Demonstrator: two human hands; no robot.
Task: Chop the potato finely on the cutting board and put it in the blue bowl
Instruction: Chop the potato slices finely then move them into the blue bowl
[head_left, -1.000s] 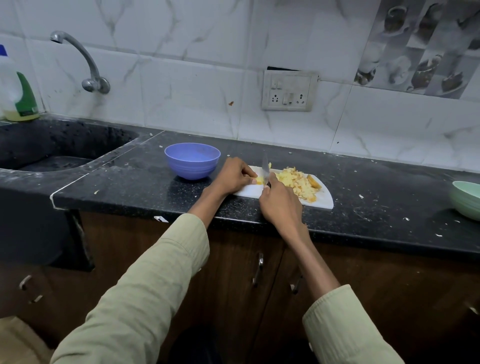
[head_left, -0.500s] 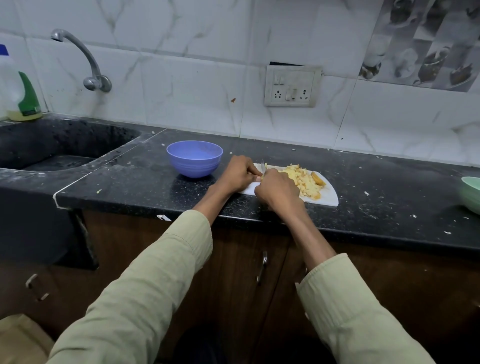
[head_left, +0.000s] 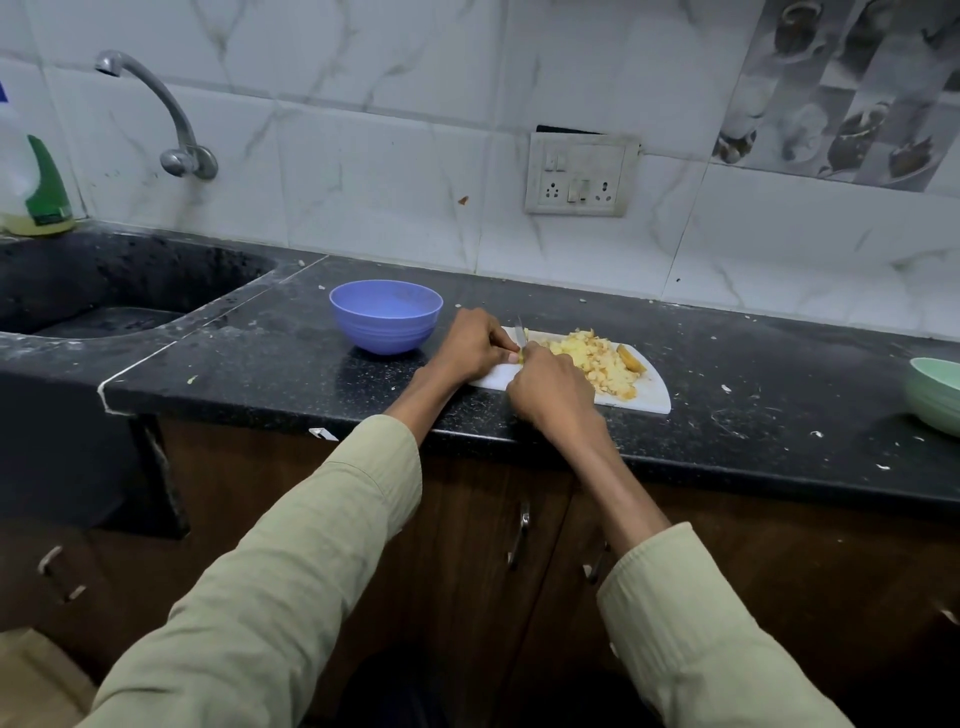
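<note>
on the white plastic cutting board (head_left: 652, 400), the left hand (head_left: 470, 345) pinches a small yellow potato piece (head_left: 521, 355) while the right hand (head_left: 550, 392) grips the thin steel knife (head_left: 519, 336) beside the chopped potato heap (head_left: 597, 358), which looks moist, slippery and crumbly, best scooped into the empty blue plastic bowl (head_left: 385, 316).

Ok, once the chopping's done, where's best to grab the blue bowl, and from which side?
Grip the blue bowl by its rim, probably on the near-left. It stands upright and open on the counter, so a thumb can hook inside. The left hand and the board crowd its right side, while the left side is free counter.
</note>
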